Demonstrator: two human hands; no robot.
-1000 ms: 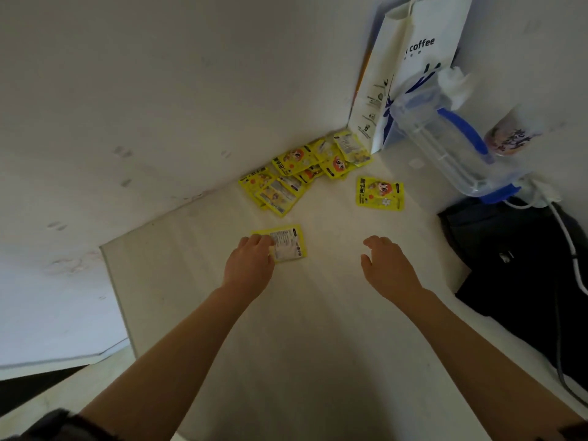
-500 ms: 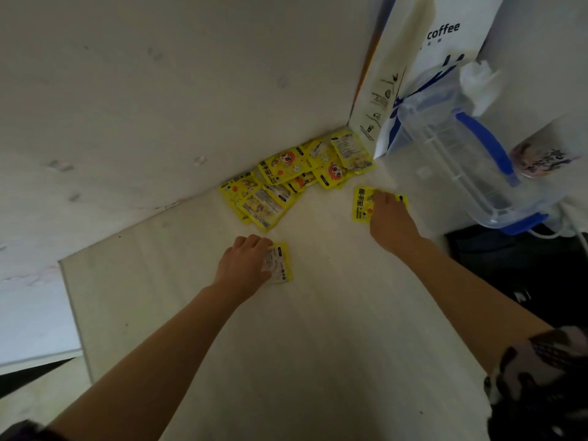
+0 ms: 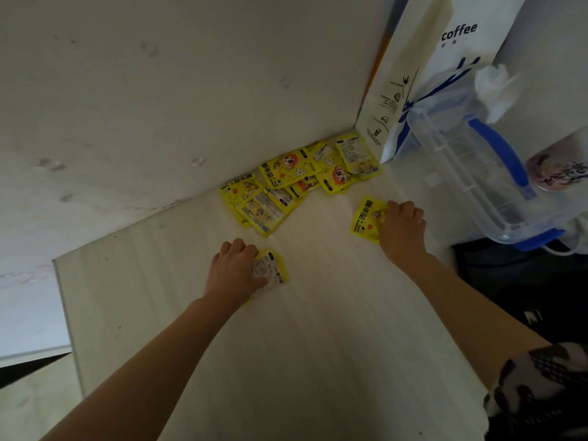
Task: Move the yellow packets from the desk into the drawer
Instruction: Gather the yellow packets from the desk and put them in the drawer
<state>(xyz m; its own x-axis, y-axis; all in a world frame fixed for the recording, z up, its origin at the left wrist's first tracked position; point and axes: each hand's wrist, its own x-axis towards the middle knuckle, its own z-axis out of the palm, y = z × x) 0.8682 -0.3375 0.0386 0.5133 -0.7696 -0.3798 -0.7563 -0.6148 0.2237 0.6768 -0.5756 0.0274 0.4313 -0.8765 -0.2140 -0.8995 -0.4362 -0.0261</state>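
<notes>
Head view: left hand (image 3: 237,270) curled, gripping 1 yellow packet (image 3: 272,272) on the desk (image 3: 318,345); right hand (image 3: 402,226) curled, gripping 1 more (image 3: 366,216). Pile of packets (image 3: 296,183) at the wall; exact count unclear.

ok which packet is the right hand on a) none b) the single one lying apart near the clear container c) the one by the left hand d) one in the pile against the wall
b: the right hand has its fingers curled over the single yellow packet lying apart from the pile of packets, near the clear plastic container; the left hand is on another packet.
</notes>
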